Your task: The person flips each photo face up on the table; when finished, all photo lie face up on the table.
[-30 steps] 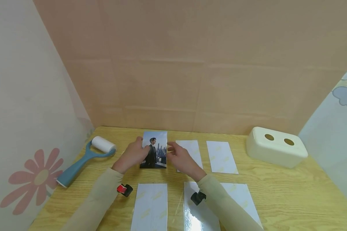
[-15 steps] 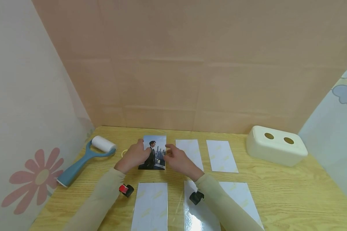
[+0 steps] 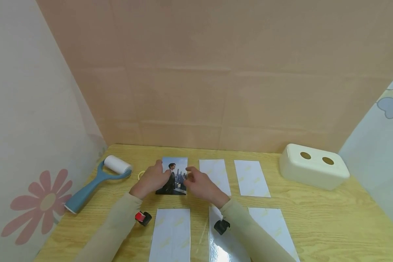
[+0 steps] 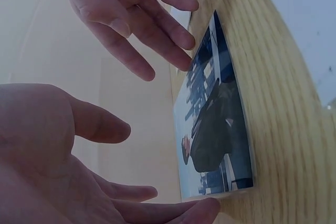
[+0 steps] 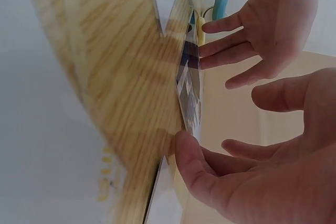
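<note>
A photo card of a figure in a dark suit before a city skyline lies flat on the wooden table. My left hand is at its left edge; in the left wrist view those fingertips touch the card. On the opposite side, my right hand has its fingers at the right edge, loosely bent. The right wrist view shows both thumbs held off the card, with nothing pinched. White sheets with faint yellow marks lie around, one just right of the card.
A blue-handled lint roller lies at left, beside a yellow ring partly hidden by my left hand. A cream box with two round holes stands back right. More sheets, including one in front, lie nearer me.
The photo card has slid a short way towards me and slightly left, with both hands alongside it. The sheets, roller and box stay where they were.
</note>
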{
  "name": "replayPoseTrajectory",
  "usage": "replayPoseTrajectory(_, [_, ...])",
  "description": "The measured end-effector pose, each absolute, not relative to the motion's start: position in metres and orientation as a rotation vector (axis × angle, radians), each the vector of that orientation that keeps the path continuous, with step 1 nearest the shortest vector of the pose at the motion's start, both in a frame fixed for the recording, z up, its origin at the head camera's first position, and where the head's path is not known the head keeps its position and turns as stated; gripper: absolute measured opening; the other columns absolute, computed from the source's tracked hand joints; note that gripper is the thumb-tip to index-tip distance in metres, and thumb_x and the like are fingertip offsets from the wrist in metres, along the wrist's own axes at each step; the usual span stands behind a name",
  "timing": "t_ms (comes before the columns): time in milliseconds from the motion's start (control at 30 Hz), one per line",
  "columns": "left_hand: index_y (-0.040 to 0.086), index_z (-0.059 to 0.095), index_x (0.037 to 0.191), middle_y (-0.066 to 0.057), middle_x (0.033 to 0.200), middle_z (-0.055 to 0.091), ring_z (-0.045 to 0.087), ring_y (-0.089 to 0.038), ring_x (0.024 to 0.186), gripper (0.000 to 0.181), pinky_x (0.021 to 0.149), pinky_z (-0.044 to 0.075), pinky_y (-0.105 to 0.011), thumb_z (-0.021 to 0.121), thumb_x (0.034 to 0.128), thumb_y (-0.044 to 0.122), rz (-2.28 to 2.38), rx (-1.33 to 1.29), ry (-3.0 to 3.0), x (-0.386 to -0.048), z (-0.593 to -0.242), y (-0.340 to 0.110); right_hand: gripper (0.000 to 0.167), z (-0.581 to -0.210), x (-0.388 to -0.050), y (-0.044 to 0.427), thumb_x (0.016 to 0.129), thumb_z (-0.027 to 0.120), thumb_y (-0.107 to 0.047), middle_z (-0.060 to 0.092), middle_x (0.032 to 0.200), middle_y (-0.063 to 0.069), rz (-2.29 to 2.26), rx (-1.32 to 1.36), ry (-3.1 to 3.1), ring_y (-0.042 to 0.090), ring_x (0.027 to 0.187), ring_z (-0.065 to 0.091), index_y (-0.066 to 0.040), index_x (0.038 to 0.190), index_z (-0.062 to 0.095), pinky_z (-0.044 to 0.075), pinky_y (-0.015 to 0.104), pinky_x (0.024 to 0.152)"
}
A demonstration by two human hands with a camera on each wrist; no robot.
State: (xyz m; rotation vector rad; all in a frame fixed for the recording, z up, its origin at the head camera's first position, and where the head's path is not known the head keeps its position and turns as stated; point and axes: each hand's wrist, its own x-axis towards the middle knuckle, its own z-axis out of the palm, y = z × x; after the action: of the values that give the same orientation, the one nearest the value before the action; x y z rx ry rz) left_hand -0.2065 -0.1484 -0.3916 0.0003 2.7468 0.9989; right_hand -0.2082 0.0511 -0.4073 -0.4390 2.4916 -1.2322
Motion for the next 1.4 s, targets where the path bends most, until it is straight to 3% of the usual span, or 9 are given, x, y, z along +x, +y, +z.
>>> replayPoseTrajectory(100, [-0.017,0.021,0.151,-0.038,0.143,0.044,0.063,-0.037,0.109,0.070,0.085,0.055,-0.051,0.046,0.1043,0.029,0.979,-0.006,2.763,-0.206,-0.392,-0.148,0.053,-0.408,-0.208,0.052,0.102,0.055,-0.018,0.058,0.135,0.020,-1.228,-0.461,2.495,0.023,0.101,0.062,0.000,0.150,0.041,0.053,0.042,0.084])
replayPoseTrajectory(233, [-0.017,0.020,0.151,-0.035,0.125,0.057,0.064,-0.029,0.079,0.071,0.060,0.051,-0.039,0.046,0.1039,0.028,0.976,-0.005,2.768,-0.207,-0.392,-0.147,0.053,-0.408,-0.208,0.052,0.102,0.055,-0.017,0.058,0.136,0.021,-1.215,-0.478,2.495,0.020,0.096,0.061,0.001,0.149,0.041,0.052,0.040,0.080])
replayPoseTrajectory(400, [-0.018,0.020,0.151,-0.030,0.109,0.062,0.057,-0.023,0.059,0.071,0.048,0.040,-0.032,0.047,0.1041,0.029,0.972,-0.020,2.771,-0.206,-0.391,-0.146,0.053,-0.407,-0.208,0.051,0.102,0.055,-0.017,0.054,0.140,0.024,-1.184,-0.486,2.504,0.017,0.074,0.055,0.002,0.149,0.040,0.049,0.038,0.073])
replayPoseTrajectory(600, [-0.018,0.021,0.151,-0.036,0.122,0.059,0.060,-0.024,0.066,0.071,0.050,0.042,-0.033,0.047,0.1043,0.029,0.968,-0.034,2.779,-0.207,-0.392,-0.145,0.053,-0.407,-0.206,0.051,0.102,0.055,-0.018,0.051,0.143,0.025,-1.180,-0.485,2.520,0.020,0.078,0.055,0.002,0.149,0.041,0.048,0.040,0.077])
replayPoseTrajectory(833, [-0.013,0.021,0.153,-0.019,0.086,0.060,0.053,-0.020,0.053,0.072,0.045,0.041,-0.030,0.048,0.1049,0.034,1.040,-0.071,2.758,-0.210,-0.390,-0.142,0.049,-0.409,-0.207,0.054,0.101,0.056,-0.015,0.055,0.140,0.021,-1.218,-0.502,2.563,0.028,0.113,0.060,0.002,0.146,0.046,0.052,0.045,0.090])
replayPoseTrajectory(1000, [-0.011,0.033,0.149,-0.026,0.118,0.063,0.064,-0.024,0.076,0.064,0.068,0.054,-0.040,0.048,0.1044,0.032,1.069,-0.036,2.814,-0.212,-0.386,-0.138,0.043,-0.409,-0.210,0.057,0.100,0.054,-0.012,0.058,0.135,0.017,-1.293,-0.530,2.581,0.025,0.109,0.060,0.001,0.141,0.052,0.053,0.042,0.088])
replayPoseTrajectory(1100, [-0.009,0.039,0.147,-0.024,0.115,0.064,0.061,-0.025,0.077,0.059,0.073,0.053,-0.043,0.047,0.1038,0.029,1.077,-0.003,2.847,-0.214,-0.383,-0.134,0.039,-0.409,-0.211,0.059,0.099,0.053,-0.009,0.062,0.128,0.014,-1.326,-0.577,2.619,0.023,0.104,0.060,0.001,0.136,0.056,0.053,0.040,0.086])
replayPoseTrajectory(1233, [-0.007,0.045,0.144,-0.015,0.095,0.064,0.056,-0.022,0.066,0.053,0.064,0.049,-0.038,0.047,0.1032,0.026,1.151,0.035,2.831,-0.216,-0.382,-0.126,0.034,-0.407,-0.211,0.062,0.097,0.054,-0.006,0.066,0.117,0.011,-1.339,-0.638,2.695,0.022,0.100,0.060,0.000,0.130,0.061,0.052,0.038,0.084])
replayPoseTrajectory(1400, [-0.006,0.051,0.140,-0.015,0.106,0.065,0.061,-0.023,0.077,0.048,0.070,0.053,-0.037,0.048,0.1024,0.023,1.189,0.084,2.827,-0.219,-0.383,-0.116,0.031,-0.404,-0.209,0.067,0.096,0.055,-0.005,0.066,0.113,0.010,-1.351,-0.684,2.747,0.020,0.097,0.060,-0.002,0.127,0.063,0.051,0.037,0.080])
